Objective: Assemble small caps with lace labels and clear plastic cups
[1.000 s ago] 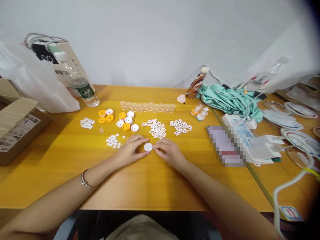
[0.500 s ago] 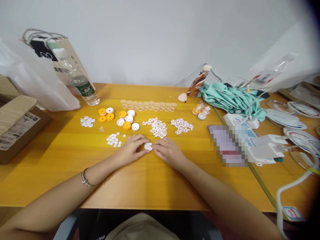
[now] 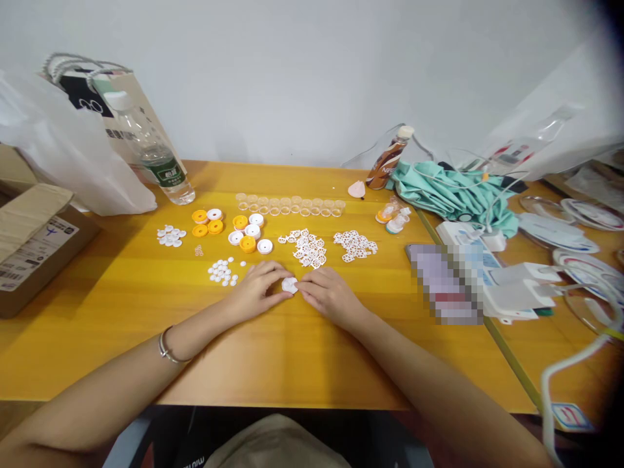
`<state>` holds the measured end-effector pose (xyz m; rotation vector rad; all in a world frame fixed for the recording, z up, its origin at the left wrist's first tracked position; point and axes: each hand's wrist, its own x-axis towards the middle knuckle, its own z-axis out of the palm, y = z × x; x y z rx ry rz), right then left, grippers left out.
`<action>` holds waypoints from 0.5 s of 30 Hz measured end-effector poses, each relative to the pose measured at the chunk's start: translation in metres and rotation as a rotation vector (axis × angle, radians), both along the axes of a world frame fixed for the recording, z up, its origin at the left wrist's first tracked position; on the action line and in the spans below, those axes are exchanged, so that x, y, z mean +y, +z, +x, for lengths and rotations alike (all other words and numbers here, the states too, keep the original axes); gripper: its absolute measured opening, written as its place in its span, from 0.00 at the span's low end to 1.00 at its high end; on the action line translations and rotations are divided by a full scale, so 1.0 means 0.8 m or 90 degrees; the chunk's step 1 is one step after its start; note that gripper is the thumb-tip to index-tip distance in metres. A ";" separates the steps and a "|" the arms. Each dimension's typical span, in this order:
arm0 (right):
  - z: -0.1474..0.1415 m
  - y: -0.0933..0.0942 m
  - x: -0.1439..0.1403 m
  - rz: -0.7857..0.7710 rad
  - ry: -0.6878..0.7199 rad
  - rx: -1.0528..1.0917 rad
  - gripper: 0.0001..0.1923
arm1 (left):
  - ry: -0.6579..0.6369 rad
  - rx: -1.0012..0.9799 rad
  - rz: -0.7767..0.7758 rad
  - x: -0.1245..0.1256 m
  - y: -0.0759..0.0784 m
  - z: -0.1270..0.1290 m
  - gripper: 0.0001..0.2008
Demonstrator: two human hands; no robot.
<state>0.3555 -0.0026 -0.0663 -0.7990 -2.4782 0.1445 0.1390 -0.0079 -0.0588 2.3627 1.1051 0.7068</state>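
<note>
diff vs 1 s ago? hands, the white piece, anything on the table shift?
Small change only. The white round piece lay flat and face-up between the fingertips a second ago; now it looks tipped and more covered, pinched by the left hand and right hand, which have closed in slightly. Both hands stay on the table. The yellow and white caps and white rings are unmoved.

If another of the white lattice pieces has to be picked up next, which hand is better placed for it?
Probably the right hand. Both hands pinch the small white disc, but the lattice pieces lie just beyond the right hand's fingers, while the left hand sits nearer the small white buttons.
</note>
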 end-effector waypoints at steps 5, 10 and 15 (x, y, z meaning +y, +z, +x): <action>0.001 -0.001 0.000 0.017 0.001 -0.020 0.10 | -0.002 0.003 0.000 0.000 0.000 0.000 0.16; 0.001 -0.002 0.001 0.027 0.001 -0.031 0.09 | 0.001 0.000 0.002 0.000 0.000 0.001 0.16; 0.001 -0.002 0.001 0.023 0.007 -0.043 0.09 | 0.000 0.002 -0.003 -0.001 0.002 0.001 0.15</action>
